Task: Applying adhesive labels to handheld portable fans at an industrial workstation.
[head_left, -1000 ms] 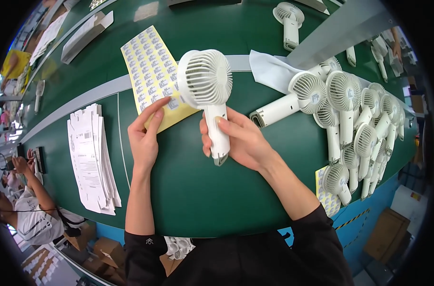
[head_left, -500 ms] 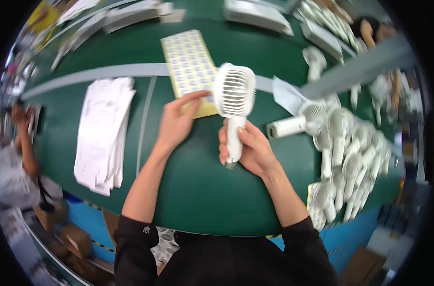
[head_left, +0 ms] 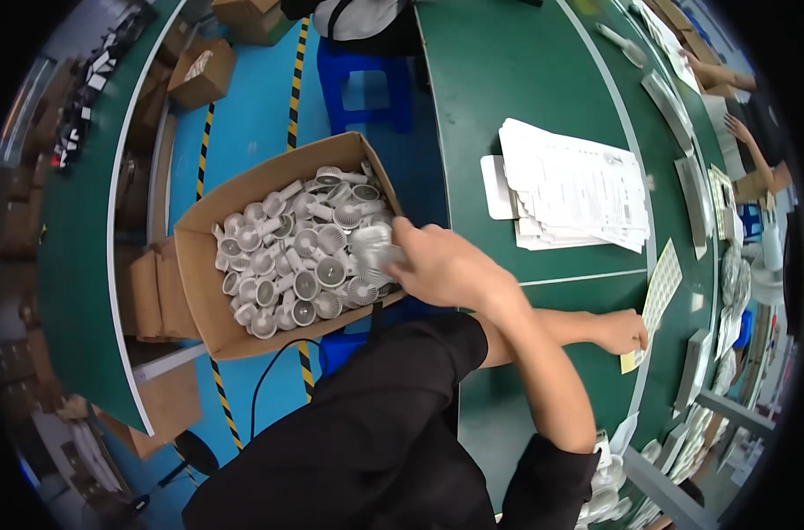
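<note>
My right hand [head_left: 441,265] reaches across my left forearm to the rim of a cardboard box [head_left: 194,274]. Its fingers are closed on the handle end of a white handheld fan [head_left: 371,240], smeared by motion, just over the pile. Many white handheld fans [head_left: 306,284] lie jumbled in the box. Over on the green table, my left hand [head_left: 622,331] is at the edge of a yellow-backed sticker sheet [head_left: 662,278]. Its fingers are curled together; what they pinch, if anything, is too small to see.
White printed papers [head_left: 578,190] lie stacked on the green table [head_left: 481,88]. A blue stool [head_left: 366,84] stands beyond the box. More fans [head_left: 605,490] are heaped at the lower right, near a grey post [head_left: 667,490]. Another person's arm [head_left: 755,155] shows at the far right.
My view has swung left, bringing the box into sight. The right hand has carried the fan from above the table to the box; the left hand stays by the sticker sheet, its fingers now curled.
</note>
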{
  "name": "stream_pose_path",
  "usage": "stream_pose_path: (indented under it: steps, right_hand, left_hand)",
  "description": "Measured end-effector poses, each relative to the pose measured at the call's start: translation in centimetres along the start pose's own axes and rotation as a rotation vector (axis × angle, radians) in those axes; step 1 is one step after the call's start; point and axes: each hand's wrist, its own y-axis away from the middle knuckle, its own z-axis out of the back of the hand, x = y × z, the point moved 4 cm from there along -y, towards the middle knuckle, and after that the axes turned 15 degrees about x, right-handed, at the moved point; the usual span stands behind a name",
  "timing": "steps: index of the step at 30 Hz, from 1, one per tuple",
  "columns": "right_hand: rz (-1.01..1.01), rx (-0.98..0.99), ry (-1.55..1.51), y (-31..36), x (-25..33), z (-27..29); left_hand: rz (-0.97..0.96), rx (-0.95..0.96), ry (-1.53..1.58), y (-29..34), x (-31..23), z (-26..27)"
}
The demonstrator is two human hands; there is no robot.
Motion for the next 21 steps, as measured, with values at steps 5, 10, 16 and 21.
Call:
stream_pose_path:
  steps: [5, 10, 16, 21]
  right_hand:
    - [0.025, -0.391, 0.000, 0.9, -0.5, 1.3]
    - [0.107, -0.520, -0.085, 10.8, -4.3, 2.6]
    - [-0.169, -0.909, -0.401, 22.9, -14.5, 5.4]
    - [-0.433, -1.313, -0.717, 30.8, -28.5, 7.2]
  left_hand:
    - [-0.020, -0.007, 0.027, 0.0, 0.3, -0.3]
    - [0.058, 0.092, 0.053, 0.4, 0.5, -0.3]
    - [0.095, 0.148, 0.222, 1.2, -0.9, 0.4]
    - [0.225, 0.210, 0.049, 0.8, -1.9, 1.3]
